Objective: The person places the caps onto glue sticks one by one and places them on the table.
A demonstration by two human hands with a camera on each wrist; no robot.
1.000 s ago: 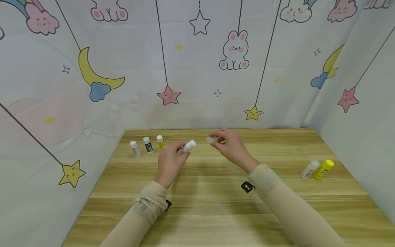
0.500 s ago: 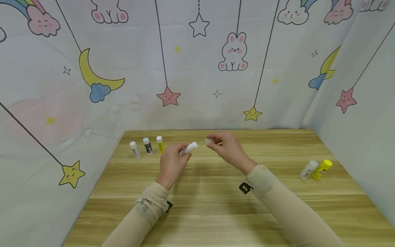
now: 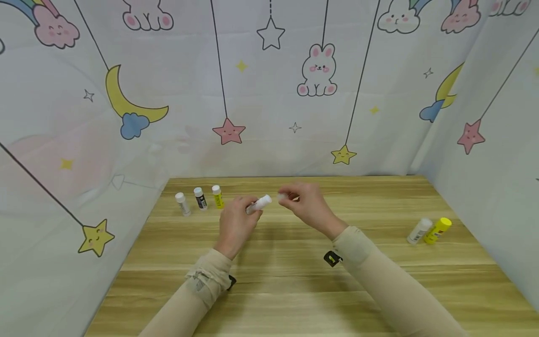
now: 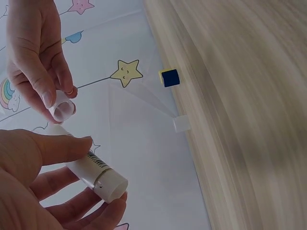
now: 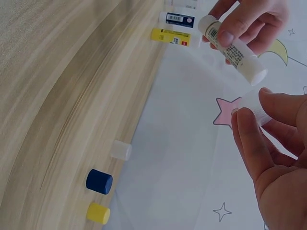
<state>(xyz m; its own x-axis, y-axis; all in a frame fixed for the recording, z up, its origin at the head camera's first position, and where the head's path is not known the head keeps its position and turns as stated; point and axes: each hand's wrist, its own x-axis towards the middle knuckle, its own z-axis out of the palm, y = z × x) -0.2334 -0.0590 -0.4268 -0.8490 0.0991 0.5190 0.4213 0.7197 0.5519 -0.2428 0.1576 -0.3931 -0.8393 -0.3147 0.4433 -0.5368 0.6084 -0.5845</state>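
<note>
A white glue stick with a barcode label is gripped in my left hand, tilted, its uncapped end pointing right. My right hand pinches a small translucent white cap between thumb and fingers. In the left wrist view the hollow opening of that cap faces the end of the glue stick, with a small gap between the two. The right wrist view also has the cap lying partly behind the fingertips.
Three glue sticks stand at back left: white, dark-labelled, yellow. A white one and a yellow one stand at right. Loose white, blue and yellow caps lie on the wooden table.
My right hand has moved slightly left and down with the cap, narrowing the gap to the glue stick. My left hand has shifted a little to the right.
</note>
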